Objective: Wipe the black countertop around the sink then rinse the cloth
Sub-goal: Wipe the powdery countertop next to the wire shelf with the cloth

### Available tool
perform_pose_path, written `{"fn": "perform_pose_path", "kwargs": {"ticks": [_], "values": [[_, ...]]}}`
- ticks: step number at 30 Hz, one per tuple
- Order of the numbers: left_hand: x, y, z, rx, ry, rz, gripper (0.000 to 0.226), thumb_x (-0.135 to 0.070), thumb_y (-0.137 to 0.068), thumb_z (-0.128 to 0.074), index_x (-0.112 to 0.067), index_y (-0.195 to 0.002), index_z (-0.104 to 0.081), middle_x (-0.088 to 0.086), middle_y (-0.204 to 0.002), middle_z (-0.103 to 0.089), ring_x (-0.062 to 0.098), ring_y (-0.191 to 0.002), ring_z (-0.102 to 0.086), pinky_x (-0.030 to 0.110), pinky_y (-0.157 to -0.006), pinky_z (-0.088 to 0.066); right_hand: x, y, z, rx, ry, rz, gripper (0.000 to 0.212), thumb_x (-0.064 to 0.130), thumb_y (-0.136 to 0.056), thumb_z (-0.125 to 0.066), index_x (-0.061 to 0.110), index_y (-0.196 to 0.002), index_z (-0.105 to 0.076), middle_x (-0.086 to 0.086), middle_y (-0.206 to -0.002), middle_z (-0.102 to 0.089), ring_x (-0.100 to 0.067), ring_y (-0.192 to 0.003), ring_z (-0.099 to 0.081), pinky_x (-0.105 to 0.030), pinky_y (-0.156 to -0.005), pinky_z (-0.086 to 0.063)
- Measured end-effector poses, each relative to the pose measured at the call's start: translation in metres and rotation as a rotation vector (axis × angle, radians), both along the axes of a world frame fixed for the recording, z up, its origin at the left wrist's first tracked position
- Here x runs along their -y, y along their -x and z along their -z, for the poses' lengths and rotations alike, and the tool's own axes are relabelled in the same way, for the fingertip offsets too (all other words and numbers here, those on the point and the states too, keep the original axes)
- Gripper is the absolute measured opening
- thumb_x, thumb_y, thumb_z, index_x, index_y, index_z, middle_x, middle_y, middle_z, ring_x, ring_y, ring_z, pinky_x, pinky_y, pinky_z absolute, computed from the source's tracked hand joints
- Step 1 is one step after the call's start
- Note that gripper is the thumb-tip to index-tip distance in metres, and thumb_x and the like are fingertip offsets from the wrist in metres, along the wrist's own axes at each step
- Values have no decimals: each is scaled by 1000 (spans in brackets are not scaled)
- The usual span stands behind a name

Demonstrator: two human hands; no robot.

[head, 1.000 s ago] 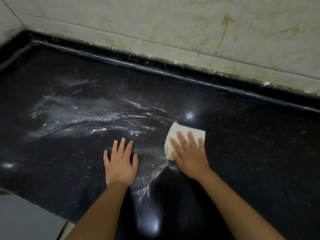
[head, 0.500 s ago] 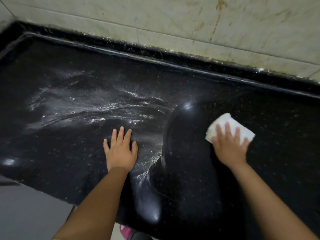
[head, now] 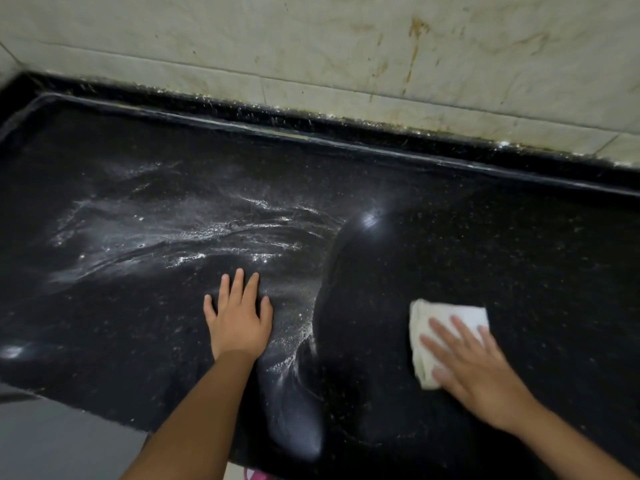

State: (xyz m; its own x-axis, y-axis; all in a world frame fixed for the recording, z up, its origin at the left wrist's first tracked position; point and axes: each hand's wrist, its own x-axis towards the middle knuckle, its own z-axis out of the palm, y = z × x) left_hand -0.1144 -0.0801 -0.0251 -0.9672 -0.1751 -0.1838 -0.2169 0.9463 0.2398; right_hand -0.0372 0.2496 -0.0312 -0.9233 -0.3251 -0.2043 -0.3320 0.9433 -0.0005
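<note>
Now pressing flat, fingers straight, on the white cloth [head: 446, 327] after sweeping it rightward and nearer, right hand [head: 478, 372] leaving dark wiped tabletop [head: 363, 306] behind, left hand [head: 239, 317] staying flat beside the white residue [head: 166, 237], rinsing remaining.

Stained pale wall tiles [head: 346, 46] behind; grey floor [head: 52, 441] lower left.

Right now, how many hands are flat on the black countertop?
2. The left hand rests bare on the countertop beside the white residue; the right hand presses the white cloth further right.
</note>
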Motion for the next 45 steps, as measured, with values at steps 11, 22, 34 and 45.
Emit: {"fn": "perform_pose_path", "kwargs": {"ticks": [11, 22, 34, 45], "values": [[-2, 0, -3, -3, -3, 7, 49, -35, -98, -26, -24, -145, -21, -2, -156, -9, 16, -143, 2, 43, -114, 4, 112, 27, 13, 8, 76, -103, 49, 45, -98, -2, 32, -129, -38, 6, -151, -30, -28, -143, -9, -46, -108, -7], [4, 22, 0, -51, 94, 170, 52, -33, -81, -30, -5, -102, -68, 21, -105, -66, 41, -103, -61, 64, -83, -43, -70, 124, -20, 191, 2, 592, 64, 60, -91, -4, 31, -148, -2, 2, -157, 6, -23, -144, 6, -43, -115, -1], [6, 23, 13, -122, -59, 87, 81, -56, -75, -1, -22, -142, -32, -1, -153, -18, 4, -134, 2, 33, -112, 6, 80, 260, -11, 164, 106, 420, 50, 45, -99, -15, 37, -147, -2, 4, -157, 13, -33, -142, 14, -56, -111, 5], [2, 24, 8, -79, -17, 66, 54, -44, -94, -23, -21, -143, -31, 0, -154, -16, 14, -143, -5, 39, -115, 1, -24, 158, -8, 82, 15, 284, 49, 45, -98, -18, 27, -137, -42, -8, -143, -44, -36, -129, -43, -63, -97, -33]]}}
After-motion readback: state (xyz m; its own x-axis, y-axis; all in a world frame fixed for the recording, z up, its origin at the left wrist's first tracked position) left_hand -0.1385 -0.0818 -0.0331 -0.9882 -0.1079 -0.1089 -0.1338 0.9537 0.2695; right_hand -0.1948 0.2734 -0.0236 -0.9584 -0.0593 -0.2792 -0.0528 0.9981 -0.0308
